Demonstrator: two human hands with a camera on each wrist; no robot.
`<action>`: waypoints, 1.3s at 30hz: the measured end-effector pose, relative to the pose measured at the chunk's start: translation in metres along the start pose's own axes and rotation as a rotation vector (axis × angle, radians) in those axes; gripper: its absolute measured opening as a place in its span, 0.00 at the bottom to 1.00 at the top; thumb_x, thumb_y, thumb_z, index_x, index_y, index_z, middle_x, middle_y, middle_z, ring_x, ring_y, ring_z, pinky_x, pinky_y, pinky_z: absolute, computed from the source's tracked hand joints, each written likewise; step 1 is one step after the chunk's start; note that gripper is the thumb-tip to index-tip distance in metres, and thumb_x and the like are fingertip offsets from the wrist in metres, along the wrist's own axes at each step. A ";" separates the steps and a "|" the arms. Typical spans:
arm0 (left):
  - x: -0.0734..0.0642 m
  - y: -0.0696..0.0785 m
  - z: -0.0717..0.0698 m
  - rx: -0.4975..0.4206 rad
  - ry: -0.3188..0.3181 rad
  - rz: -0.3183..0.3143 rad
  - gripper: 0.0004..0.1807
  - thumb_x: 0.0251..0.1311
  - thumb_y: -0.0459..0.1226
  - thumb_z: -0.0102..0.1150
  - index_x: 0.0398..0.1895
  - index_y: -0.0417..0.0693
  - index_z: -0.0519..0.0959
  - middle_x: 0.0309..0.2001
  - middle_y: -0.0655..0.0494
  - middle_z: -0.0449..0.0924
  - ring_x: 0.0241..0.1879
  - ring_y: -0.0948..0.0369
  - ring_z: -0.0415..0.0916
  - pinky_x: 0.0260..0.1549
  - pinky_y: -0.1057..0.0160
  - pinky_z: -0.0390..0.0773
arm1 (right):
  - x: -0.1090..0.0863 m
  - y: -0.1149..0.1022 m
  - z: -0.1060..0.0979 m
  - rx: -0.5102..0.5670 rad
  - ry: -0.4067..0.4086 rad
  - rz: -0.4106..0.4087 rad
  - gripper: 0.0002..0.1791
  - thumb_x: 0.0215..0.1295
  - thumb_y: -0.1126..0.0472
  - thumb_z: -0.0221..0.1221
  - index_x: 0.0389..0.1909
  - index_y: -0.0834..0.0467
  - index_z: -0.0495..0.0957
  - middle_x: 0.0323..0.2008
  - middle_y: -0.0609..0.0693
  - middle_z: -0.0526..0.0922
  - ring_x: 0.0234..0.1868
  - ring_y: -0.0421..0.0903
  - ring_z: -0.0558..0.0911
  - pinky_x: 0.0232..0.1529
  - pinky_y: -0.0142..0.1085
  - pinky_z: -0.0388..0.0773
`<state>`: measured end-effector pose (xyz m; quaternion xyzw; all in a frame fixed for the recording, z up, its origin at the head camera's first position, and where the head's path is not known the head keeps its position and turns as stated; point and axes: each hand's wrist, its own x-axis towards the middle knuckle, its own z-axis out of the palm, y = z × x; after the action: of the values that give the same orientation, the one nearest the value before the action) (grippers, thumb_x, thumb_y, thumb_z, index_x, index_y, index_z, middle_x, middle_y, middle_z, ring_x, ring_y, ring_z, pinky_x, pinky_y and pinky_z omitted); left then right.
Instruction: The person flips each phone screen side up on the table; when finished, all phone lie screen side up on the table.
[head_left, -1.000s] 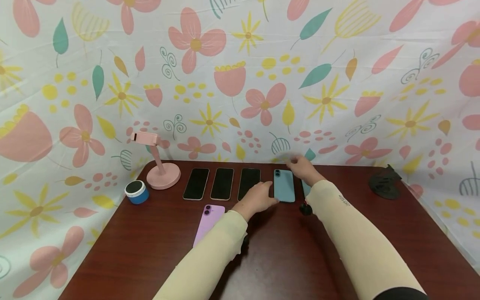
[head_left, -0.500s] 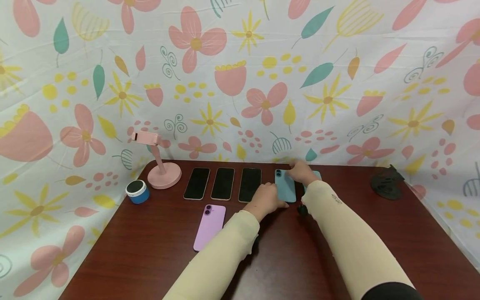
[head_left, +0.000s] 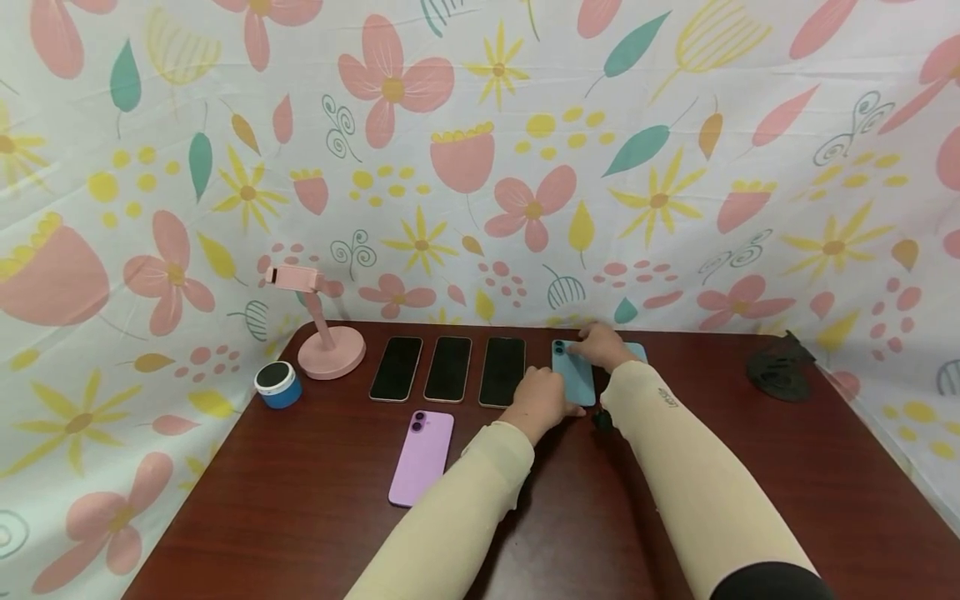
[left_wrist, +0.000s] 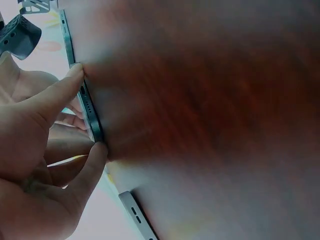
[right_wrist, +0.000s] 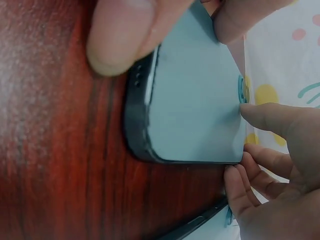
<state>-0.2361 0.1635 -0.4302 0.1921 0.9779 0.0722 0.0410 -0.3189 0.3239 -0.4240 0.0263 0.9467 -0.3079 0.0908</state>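
A light blue smartphone (head_left: 581, 385) lies back up near the far edge of the table, its camera bump at the far end. My left hand (head_left: 542, 396) grips its near end, the thumb (right_wrist: 115, 47) at the near edge and another finger (right_wrist: 240, 22) at the left side. At the far end my right hand (head_left: 604, 346) holds the same phone, with its thumb by the camera bump and curled fingers (right_wrist: 242, 192) at the right side. A second light blue phone (head_left: 637, 350) lies just right of it, mostly hidden by the right hand and sleeve.
Left of the hands, three phones with dark screens, the nearest a black-screened phone (head_left: 502, 371), lie in a row. A purple phone (head_left: 422, 458) lies closer to me. Beyond are a pink phone stand (head_left: 330, 354), a blue jar (head_left: 278, 386) and, far right, a dark object (head_left: 780, 371).
My left hand has moved right along the near end of the blue phone. The right hand has come left from the second blue phone onto the first one's far end.
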 end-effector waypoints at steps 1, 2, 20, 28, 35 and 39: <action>0.001 0.001 0.000 -0.002 0.002 -0.006 0.26 0.67 0.63 0.67 0.43 0.50 0.92 0.55 0.55 0.88 0.56 0.57 0.81 0.62 0.63 0.79 | 0.000 -0.001 0.000 -0.005 -0.001 0.001 0.36 0.78 0.54 0.59 0.75 0.75 0.66 0.74 0.74 0.70 0.71 0.69 0.75 0.70 0.59 0.77; 0.001 0.001 0.000 -0.007 0.006 -0.011 0.25 0.67 0.62 0.68 0.43 0.50 0.92 0.55 0.54 0.89 0.56 0.57 0.81 0.61 0.63 0.80 | -0.001 -0.001 -0.001 -0.006 -0.004 0.001 0.36 0.78 0.54 0.59 0.75 0.75 0.66 0.74 0.74 0.70 0.71 0.69 0.75 0.71 0.59 0.77; -0.004 -0.009 -0.005 -0.033 0.006 -0.014 0.23 0.71 0.56 0.67 0.51 0.48 0.91 0.56 0.49 0.87 0.52 0.54 0.78 0.52 0.62 0.83 | 0.022 -0.014 0.005 -0.021 -0.008 -0.068 0.17 0.71 0.53 0.58 0.22 0.56 0.74 0.13 0.42 0.61 0.16 0.41 0.63 0.23 0.35 0.63; -0.002 -0.006 -0.002 0.021 -0.005 0.001 0.25 0.72 0.58 0.64 0.54 0.49 0.90 0.58 0.51 0.87 0.53 0.55 0.77 0.53 0.63 0.83 | 0.015 -0.019 0.002 -0.086 -0.013 -0.035 0.20 0.75 0.54 0.53 0.20 0.54 0.67 0.14 0.44 0.62 0.19 0.43 0.64 0.25 0.36 0.65; -0.001 0.001 -0.005 0.029 -0.027 0.029 0.23 0.72 0.57 0.65 0.51 0.49 0.92 0.57 0.53 0.89 0.58 0.54 0.81 0.63 0.61 0.80 | 0.022 -0.011 0.007 -0.192 -0.003 -0.006 0.25 0.82 0.47 0.49 0.23 0.54 0.71 0.18 0.47 0.65 0.23 0.47 0.69 0.28 0.39 0.68; -0.001 0.005 -0.009 0.049 -0.030 0.050 0.21 0.73 0.56 0.65 0.46 0.51 0.93 0.52 0.54 0.92 0.56 0.55 0.84 0.68 0.60 0.76 | 0.021 -0.012 0.008 -0.216 0.032 0.007 0.25 0.82 0.45 0.51 0.32 0.60 0.81 0.23 0.51 0.70 0.26 0.50 0.73 0.30 0.41 0.71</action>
<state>-0.2340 0.1665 -0.4205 0.2183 0.9736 0.0461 0.0489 -0.3399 0.3091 -0.4270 0.0248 0.9756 -0.2033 0.0789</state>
